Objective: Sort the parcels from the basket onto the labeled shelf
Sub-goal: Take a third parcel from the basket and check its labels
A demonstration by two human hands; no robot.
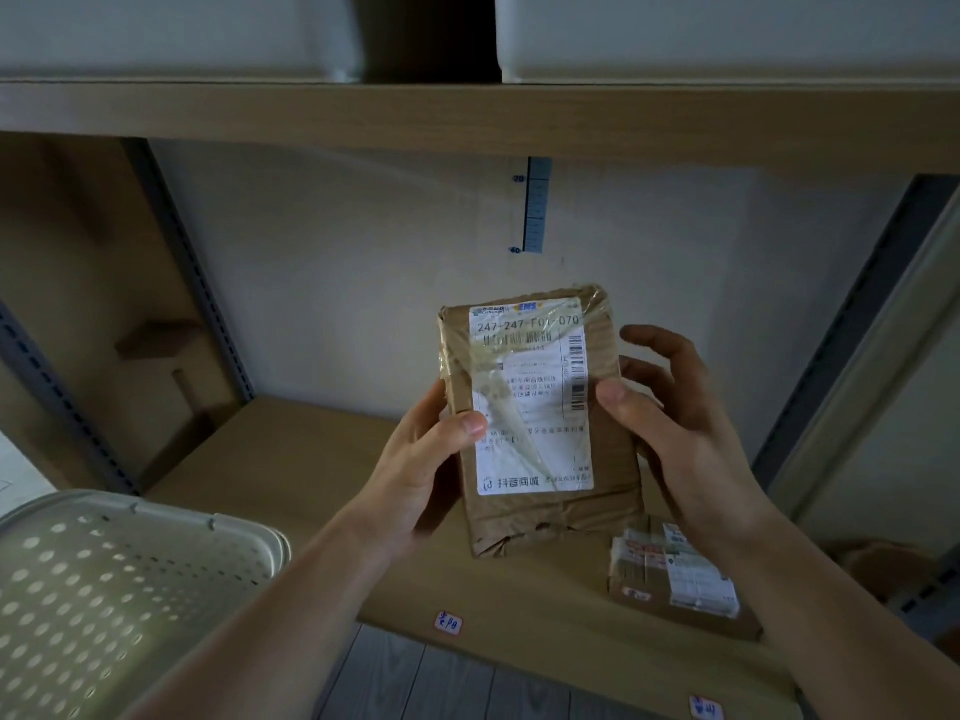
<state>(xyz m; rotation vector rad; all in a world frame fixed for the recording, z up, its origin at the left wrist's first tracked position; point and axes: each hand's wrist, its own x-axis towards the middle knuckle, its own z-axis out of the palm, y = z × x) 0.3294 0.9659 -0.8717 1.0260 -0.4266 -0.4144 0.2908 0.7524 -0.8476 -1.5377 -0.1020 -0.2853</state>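
I hold a brown cardboard parcel (540, 418) upright in front of the shelf, its white shipping label facing me. My left hand (415, 470) grips its left edge with the thumb on the label. My right hand (675, 423) grips its right edge, fingers behind it. Below it runs the wooden shelf board (322, 459). A second, smaller taped parcel (675, 574) lies flat on the board at the right. Two small handwritten labels are stuck on the board's front edge, one label (448, 624) at the middle, another label (705, 708) further right. The perforated white basket (104, 589) is at the lower left.
An upper shelf board (467, 111) spans the top with two white bins (727, 33) on it. Grey slotted metal uprights (192, 272) frame the bay at left and right. A blue measuring strip (537, 205) hangs on the back wall. Grey floor shows below.
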